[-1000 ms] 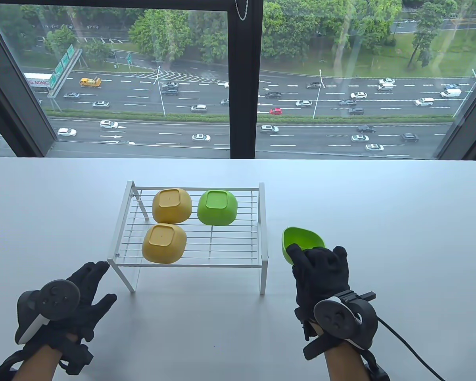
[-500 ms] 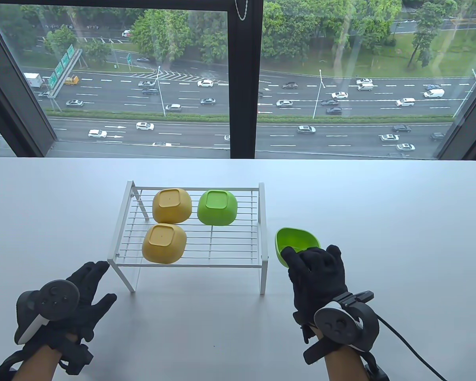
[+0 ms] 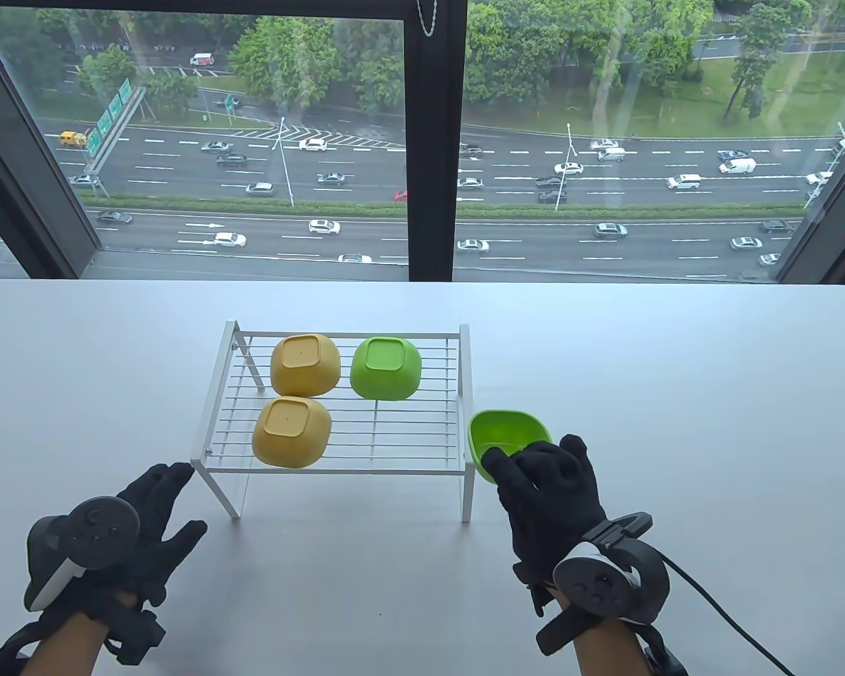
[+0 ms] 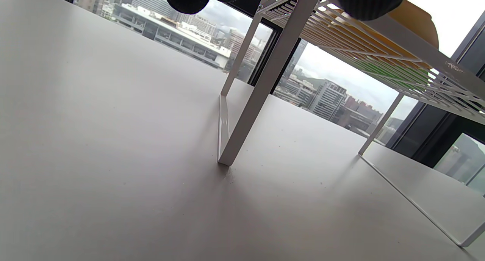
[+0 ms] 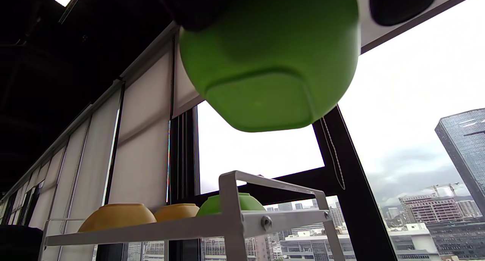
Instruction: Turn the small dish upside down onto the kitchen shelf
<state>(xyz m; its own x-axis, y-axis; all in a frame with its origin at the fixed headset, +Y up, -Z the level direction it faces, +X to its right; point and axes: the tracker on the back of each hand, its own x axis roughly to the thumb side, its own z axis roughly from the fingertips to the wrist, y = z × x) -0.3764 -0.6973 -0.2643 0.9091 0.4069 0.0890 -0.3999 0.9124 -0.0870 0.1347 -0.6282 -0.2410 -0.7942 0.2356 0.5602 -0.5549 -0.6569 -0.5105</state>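
right hand (image 3: 549, 486) is gripping the green bowl (image 3: 508, 438) by its near rim, thumb over the edge into the inside, other fingers hidden under it. bowl is open side up and off the table (image 3: 676, 366); the right wrist view is showing its underside hanging above the rack. it is sitting just beside the right end of the rack (image 3: 465, 422), about level with the wire top, near the free front-right patch. rim grip looks chosen so the wrist can roll the bowl over, my read.

three bowls are already lying upside down on the rack: two yellow ones (image 3: 305, 364) (image 3: 292, 432) and a green one (image 3: 386, 367), leaving the front-right slot for this one, i'd guess.

left hand (image 3: 148, 521) is lying open, fingers spread, holding nothing, fingertips just beside the rack's front-left corner, well apart from the held bowl. cannot tell if it is touching the frame; probably standing by to steady it.

flip is not yet done.
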